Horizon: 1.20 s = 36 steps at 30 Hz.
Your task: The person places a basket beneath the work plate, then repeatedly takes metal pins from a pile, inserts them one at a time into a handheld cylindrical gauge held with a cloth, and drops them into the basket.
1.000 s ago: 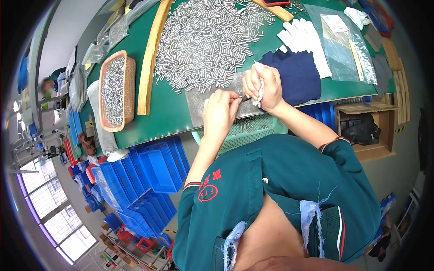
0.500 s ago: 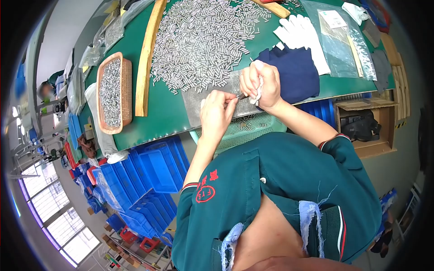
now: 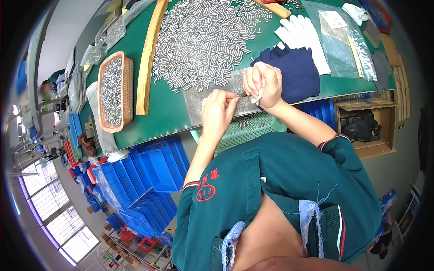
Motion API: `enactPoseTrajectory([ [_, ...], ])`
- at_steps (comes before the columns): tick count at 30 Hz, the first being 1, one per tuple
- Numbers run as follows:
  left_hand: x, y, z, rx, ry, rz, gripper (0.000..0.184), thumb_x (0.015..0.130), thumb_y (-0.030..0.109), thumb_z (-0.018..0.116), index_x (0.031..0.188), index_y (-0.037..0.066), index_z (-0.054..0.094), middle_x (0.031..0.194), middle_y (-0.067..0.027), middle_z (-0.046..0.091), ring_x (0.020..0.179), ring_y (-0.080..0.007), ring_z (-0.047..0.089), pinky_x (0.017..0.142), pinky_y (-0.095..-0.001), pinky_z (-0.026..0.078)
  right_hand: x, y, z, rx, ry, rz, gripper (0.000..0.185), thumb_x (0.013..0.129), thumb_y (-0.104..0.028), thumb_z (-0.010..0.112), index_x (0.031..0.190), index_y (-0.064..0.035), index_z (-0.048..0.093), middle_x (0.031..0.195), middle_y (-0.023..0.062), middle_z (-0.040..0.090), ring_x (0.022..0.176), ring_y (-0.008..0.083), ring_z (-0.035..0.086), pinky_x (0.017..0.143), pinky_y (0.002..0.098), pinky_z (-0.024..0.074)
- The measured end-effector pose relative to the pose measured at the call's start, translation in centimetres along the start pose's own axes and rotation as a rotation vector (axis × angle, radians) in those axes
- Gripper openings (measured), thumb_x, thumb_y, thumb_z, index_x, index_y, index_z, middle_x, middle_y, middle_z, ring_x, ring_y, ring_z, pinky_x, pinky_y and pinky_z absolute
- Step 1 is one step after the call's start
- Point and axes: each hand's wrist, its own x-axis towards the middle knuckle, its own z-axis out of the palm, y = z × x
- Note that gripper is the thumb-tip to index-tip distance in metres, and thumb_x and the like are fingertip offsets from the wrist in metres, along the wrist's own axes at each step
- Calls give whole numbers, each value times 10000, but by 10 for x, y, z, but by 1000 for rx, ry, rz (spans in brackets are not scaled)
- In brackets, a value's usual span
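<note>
Over the grey metal plate (image 3: 195, 100) at the table's edge, my left hand (image 3: 214, 113) pinches a small metal pin (image 3: 238, 95) between thumb and forefinger. My right hand (image 3: 263, 86) is closed in a fist around a slim tool with white cloth at its grip (image 3: 258, 95). The tool's dark tip points left and meets the pin, or nearly so; its full shape is hidden by the fingers. Beyond both hands spreads a large heap of metal pins (image 3: 199, 43). Below them, a pale green basket (image 3: 266, 128) holds more pins.
A tan basket of pins (image 3: 128, 90) stands on the left beside a wooden strip (image 3: 147, 58). Navy cloth (image 3: 300, 74), white gloves (image 3: 300, 34) and a clear plastic bag (image 3: 348, 49) lie right. Blue bins (image 3: 158, 167) and a cardboard box (image 3: 386, 131) stand below table level.
My right hand has shifted very slightly, and the tool's tip stays at the pin. My left hand keeps its pinch in nearly the same place.
</note>
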Motion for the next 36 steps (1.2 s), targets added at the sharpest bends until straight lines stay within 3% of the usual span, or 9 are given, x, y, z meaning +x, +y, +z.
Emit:
enactPoseTrajectory([
  [9, 0, -1, 1, 11, -6, 16, 110, 719, 119, 664, 760, 81, 569, 704, -25, 521, 683, -191, 524, 625, -320, 355, 2, 1, -1, 83, 13, 23, 426, 904, -224, 315, 507, -68, 320, 419, 39, 328, 344, 112, 289, 359, 259, 264],
  [11, 0, 0, 1, 31, -13, 30, 112, 720, 116, 658, 769, 83, 563, 714, -31, 522, 693, -203, 522, 626, -328, 355, 0, 6, -2, -180, -111, -90, 425, 887, -185, 338, 484, -50, 338, 417, 53, 368, 353, 115, 325, 365, 256, 277],
  [13, 0, 1, 1, 46, -8, 40, 104, 726, 116, 649, 781, 87, 565, 726, -32, 521, 698, -207, 520, 626, -332, 357, -2, 6, -3, -350, -263, -207, 471, 894, -258, 371, 485, -27, 391, 461, 46, 425, 397, 120, 415, 389, 263, 283],
  [15, 1, 3, 0, 70, 3, 51, 98, 733, 116, 639, 794, 91, 567, 737, -34, 519, 702, -211, 519, 627, -336, 358, 0, 11, -4, -324, -235, -276, 424, 880, -176, 349, 478, -43, 341, 421, 65, 392, 354, 115, 340, 364, 253, 279],
  [17, 0, 7, -1, 126, 10, 84, 88, 742, 107, 618, 816, 99, 572, 761, -33, 518, 714, -215, 516, 632, -344, 362, 2, 3, 0, -22, -29, 6, 423, 898, -210, 331, 503, -58, 324, 420, 47, 351, 343, 109, 301, 360, 249, 278],
  [24, -3, 3, -10, 162, -45, 229, 107, 724, 81, 614, 820, 105, 574, 807, -22, 524, 727, -201, 506, 636, -331, 367, 4, 0, 1, 42, -9, 40, 425, 909, -241, 312, 519, -72, 315, 422, 36, 326, 337, 106, 274, 356, 249, 266],
  [27, -6, 6, -7, -50, 47, 32, 107, 716, 97, 632, 807, 103, 577, 807, -20, 522, 734, -202, 502, 641, -328, 365, 4, -1, 0, 45, -42, 42, 424, 909, -238, 313, 518, -73, 320, 422, 36, 327, 338, 106, 273, 357, 249, 269],
  [30, -7, 7, -5, 125, 103, 85, 130, 692, 81, 663, 791, 77, 578, 770, -23, 536, 673, -181, 505, 630, -307, 380, 3, -1, 0, 59, -58, 81, 425, 909, -232, 313, 515, -73, 323, 421, 35, 324, 337, 106, 271, 357, 252, 274],
  [36, -6, 5, -2, 136, 89, 87, 123, 696, 89, 666, 782, 77, 579, 742, -31, 529, 658, -182, 503, 630, -310, 379, 3, -3, 1, 63, -80, 105, 428, 909, -223, 309, 508, -72, 322, 414, 36, 316, 332, 106, 268, 356, 257, 280],
])
